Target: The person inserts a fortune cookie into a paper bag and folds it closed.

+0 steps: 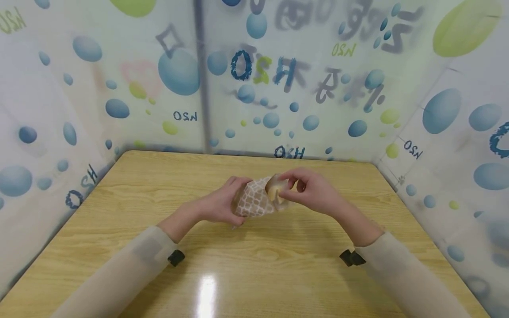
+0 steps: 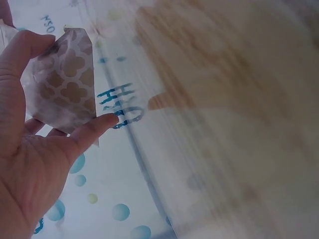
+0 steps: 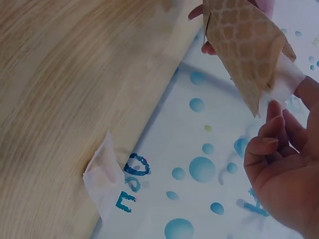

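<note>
Left hand (image 1: 220, 204) gripped the patterned bag (image 1: 254, 198) at one end; right hand (image 1: 314, 191) pinched white paper (image 3: 289, 82) at the bag's other end. Worktop (image 1: 262, 265) lay below the bag.

- Hands: two, a left hand (image 1: 218, 205) and a right hand (image 1: 312, 189), mid-frame in the head view.
- Patterned paper bag (image 1: 254, 198): one, between them.
- White crumpled piece (image 3: 103, 174): one, lower left of the right wrist view.
- Sleeves (image 1: 119, 269): two.
- Tabletop (image 1: 258, 265): one.
</note>
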`<action>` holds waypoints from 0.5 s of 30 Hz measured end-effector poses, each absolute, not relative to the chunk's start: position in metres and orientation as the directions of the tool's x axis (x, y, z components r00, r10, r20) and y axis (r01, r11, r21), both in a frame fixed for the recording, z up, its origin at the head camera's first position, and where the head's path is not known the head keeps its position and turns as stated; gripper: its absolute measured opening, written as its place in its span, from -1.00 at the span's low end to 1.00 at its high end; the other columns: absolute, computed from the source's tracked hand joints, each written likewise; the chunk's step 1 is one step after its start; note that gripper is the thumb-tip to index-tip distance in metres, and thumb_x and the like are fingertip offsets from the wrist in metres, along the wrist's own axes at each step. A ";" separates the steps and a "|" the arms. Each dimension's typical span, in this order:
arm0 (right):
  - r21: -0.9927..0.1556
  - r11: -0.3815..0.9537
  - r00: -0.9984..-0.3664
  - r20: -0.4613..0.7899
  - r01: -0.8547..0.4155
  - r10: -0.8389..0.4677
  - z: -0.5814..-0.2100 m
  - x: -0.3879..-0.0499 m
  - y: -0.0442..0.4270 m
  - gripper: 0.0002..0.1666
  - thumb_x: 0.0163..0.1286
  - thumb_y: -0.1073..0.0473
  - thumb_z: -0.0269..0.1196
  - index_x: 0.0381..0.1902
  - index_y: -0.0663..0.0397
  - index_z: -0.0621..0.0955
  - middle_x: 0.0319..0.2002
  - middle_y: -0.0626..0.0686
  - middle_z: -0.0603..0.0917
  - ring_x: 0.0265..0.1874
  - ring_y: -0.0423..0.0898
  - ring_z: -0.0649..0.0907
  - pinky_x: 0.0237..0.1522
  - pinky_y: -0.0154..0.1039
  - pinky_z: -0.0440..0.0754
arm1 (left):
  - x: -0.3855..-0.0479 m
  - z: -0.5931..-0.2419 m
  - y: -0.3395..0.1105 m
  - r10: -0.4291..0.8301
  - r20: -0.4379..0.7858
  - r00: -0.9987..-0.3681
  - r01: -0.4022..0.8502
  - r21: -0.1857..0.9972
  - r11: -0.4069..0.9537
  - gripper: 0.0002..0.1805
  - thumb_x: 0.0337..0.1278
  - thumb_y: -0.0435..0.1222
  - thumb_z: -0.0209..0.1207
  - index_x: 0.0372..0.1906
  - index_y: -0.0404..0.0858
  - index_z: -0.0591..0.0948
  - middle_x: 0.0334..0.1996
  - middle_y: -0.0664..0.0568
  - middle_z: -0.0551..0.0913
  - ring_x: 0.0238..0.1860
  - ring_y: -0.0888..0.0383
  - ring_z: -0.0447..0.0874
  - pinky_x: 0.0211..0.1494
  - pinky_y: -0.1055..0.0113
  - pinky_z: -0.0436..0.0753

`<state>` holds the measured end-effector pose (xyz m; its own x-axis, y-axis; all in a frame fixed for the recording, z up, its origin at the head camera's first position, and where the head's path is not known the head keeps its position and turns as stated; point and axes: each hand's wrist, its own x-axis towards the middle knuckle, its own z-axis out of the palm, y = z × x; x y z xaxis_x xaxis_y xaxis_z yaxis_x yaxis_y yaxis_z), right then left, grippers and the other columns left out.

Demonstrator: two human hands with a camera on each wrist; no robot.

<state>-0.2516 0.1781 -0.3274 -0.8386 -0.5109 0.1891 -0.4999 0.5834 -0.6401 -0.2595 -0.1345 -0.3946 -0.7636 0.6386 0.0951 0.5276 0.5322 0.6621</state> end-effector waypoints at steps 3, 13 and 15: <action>-0.636 0.573 -0.827 0.199 -0.518 -0.526 -0.331 -0.250 0.176 -0.54 0.46 0.07 0.52 0.28 -0.06 0.75 -0.19 -0.02 0.67 -0.44 -0.09 0.50 -0.34 -0.26 0.52 | -0.260 -0.395 -0.134 0.643 0.097 -0.759 0.532 0.662 0.528 0.24 -0.11 -0.26 0.61 0.69 -0.18 0.13 0.45 -0.24 0.29 0.40 -0.13 0.38 0.51 -0.18 0.55; -0.705 0.523 -0.842 0.202 -0.480 -0.501 -0.335 -0.250 0.192 -0.45 0.53 0.08 0.45 0.43 -0.12 0.68 -0.08 0.05 0.62 -0.45 -0.08 0.49 -0.38 -0.26 0.52 | -0.261 -0.395 -0.135 0.637 0.095 -0.765 0.519 0.675 0.524 0.24 -0.08 -0.26 0.60 0.69 -0.18 0.12 0.50 -0.23 0.27 0.47 -0.16 0.36 0.56 -0.25 0.50; -0.699 0.524 -0.838 0.203 -0.486 -0.506 -0.337 -0.250 0.192 -0.45 0.52 0.07 0.47 0.43 -0.15 0.69 -0.08 0.04 0.62 -0.45 -0.08 0.49 -0.38 -0.27 0.52 | -0.260 -0.395 -0.136 0.634 0.094 -0.767 0.512 0.685 0.518 0.24 -0.09 -0.26 0.61 0.70 -0.18 0.12 0.51 -0.23 0.26 0.47 -0.16 0.35 0.56 -0.24 0.49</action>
